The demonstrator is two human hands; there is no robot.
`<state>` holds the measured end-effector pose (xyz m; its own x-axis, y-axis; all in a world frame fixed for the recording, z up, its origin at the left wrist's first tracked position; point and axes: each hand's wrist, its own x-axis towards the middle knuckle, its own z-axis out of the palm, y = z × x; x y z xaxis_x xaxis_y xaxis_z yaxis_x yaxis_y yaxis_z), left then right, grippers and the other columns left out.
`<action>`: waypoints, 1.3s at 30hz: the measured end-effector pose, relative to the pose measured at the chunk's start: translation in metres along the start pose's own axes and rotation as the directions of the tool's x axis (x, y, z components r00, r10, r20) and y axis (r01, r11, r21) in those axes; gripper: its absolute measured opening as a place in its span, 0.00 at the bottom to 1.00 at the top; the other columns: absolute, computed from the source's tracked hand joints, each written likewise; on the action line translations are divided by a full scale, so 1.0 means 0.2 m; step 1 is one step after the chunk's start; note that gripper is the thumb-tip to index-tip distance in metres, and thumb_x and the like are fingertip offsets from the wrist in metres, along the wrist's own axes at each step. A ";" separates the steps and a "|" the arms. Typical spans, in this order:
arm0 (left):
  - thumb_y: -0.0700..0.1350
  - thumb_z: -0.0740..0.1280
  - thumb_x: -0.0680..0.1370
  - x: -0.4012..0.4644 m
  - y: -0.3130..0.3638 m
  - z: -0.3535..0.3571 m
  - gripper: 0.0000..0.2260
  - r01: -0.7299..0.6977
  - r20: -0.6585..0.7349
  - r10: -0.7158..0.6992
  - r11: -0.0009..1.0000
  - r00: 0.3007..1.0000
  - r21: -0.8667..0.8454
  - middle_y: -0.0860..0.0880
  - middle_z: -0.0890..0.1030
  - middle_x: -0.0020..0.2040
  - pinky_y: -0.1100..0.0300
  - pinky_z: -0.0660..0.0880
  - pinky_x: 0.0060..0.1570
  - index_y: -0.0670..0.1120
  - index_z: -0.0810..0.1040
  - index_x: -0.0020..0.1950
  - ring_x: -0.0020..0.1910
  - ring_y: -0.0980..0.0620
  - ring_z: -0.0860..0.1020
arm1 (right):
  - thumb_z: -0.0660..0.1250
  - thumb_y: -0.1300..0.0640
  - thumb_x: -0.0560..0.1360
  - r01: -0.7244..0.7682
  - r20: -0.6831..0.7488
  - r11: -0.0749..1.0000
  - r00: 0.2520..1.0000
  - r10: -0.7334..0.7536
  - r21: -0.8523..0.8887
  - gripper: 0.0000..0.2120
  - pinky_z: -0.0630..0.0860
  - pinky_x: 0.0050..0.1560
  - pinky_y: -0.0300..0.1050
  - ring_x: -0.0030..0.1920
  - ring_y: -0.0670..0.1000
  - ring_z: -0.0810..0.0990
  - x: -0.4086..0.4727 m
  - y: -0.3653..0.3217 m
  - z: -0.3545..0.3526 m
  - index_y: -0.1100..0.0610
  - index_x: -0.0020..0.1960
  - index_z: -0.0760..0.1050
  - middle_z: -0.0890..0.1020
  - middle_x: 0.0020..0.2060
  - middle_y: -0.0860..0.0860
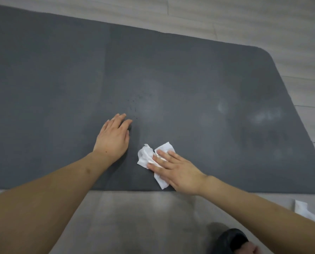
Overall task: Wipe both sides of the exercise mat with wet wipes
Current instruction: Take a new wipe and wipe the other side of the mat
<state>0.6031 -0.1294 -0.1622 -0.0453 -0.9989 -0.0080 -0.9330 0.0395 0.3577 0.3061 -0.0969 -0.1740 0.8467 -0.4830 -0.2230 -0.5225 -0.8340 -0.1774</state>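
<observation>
A dark grey exercise mat lies flat on the floor and fills most of the view. A crumpled white wet wipe lies on the mat near its front edge. My right hand presses flat on the wipe with straight fingers. My left hand rests flat on the bare mat just left of the wipe, fingers straight. Paler damp streaks show on the mat's right part, and small dark specks lie ahead of my left hand.
Pale wood-look floor surrounds the mat. A second white wipe lies on the floor at the lower right, partly hidden by my right forearm. A black slipper shows at the bottom edge.
</observation>
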 end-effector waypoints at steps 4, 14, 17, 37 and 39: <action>0.43 0.58 0.83 -0.10 -0.30 -0.11 0.19 0.107 -0.028 -0.106 0.994 0.994 0.027 0.44 0.66 0.78 0.46 0.56 0.79 0.46 0.70 0.75 0.80 0.44 0.59 | 0.46 0.49 0.88 0.100 0.059 0.995 0.993 -0.100 0.008 0.24 0.45 0.82 0.55 0.84 0.54 0.45 0.37 -0.10 -0.05 0.47 0.84 0.51 0.53 0.84 0.49; 0.44 0.57 0.83 -0.14 -0.90 -0.33 0.20 0.248 -0.026 -0.247 0.967 0.969 0.062 0.45 0.65 0.79 0.43 0.57 0.77 0.51 0.70 0.76 0.79 0.42 0.59 | 0.46 0.50 0.88 -0.207 0.037 0.973 0.978 0.204 0.104 0.26 0.43 0.82 0.52 0.83 0.50 0.43 1.25 -0.06 -0.35 0.45 0.85 0.47 0.48 0.84 0.48; 0.44 0.60 0.82 -0.04 -1.01 -0.36 0.18 0.231 -0.083 -0.227 0.972 0.970 0.046 0.47 0.74 0.68 0.46 0.63 0.72 0.50 0.74 0.71 0.70 0.43 0.69 | 0.47 0.51 0.88 -0.284 0.019 0.951 0.959 0.284 0.126 0.25 0.43 0.82 0.54 0.83 0.52 0.44 1.44 -0.07 -0.38 0.47 0.84 0.48 0.48 0.84 0.50; 0.65 0.43 0.81 1.34 -1.85 -0.53 0.26 0.303 -0.007 -0.306 0.937 0.952 0.175 0.52 0.49 0.84 0.27 0.40 0.73 0.65 0.51 0.80 0.83 0.48 0.44 | 0.44 0.49 0.87 -0.495 -0.021 0.839 0.859 0.512 0.224 0.26 0.37 0.82 0.52 0.83 0.48 0.37 2.28 0.25 -0.49 0.43 0.84 0.42 0.42 0.84 0.46; 0.64 0.43 0.81 1.33 -1.84 -0.52 0.26 0.279 -0.024 -0.279 0.949 0.960 0.149 0.51 0.50 0.84 0.28 0.41 0.74 0.64 0.52 0.81 0.83 0.48 0.45 | 0.44 0.50 0.87 -0.538 0.011 0.812 0.835 0.550 0.228 0.27 0.37 0.82 0.52 0.83 0.49 0.37 2.40 0.31 -0.56 0.44 0.84 0.41 0.41 0.84 0.47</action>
<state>0.9719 -0.4122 -0.1998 0.2254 -0.9706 -0.0847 -0.9509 -0.2380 0.1979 0.6917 -0.4099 -0.1838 0.4182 -0.8594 -0.2942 -0.9024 -0.3562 -0.2425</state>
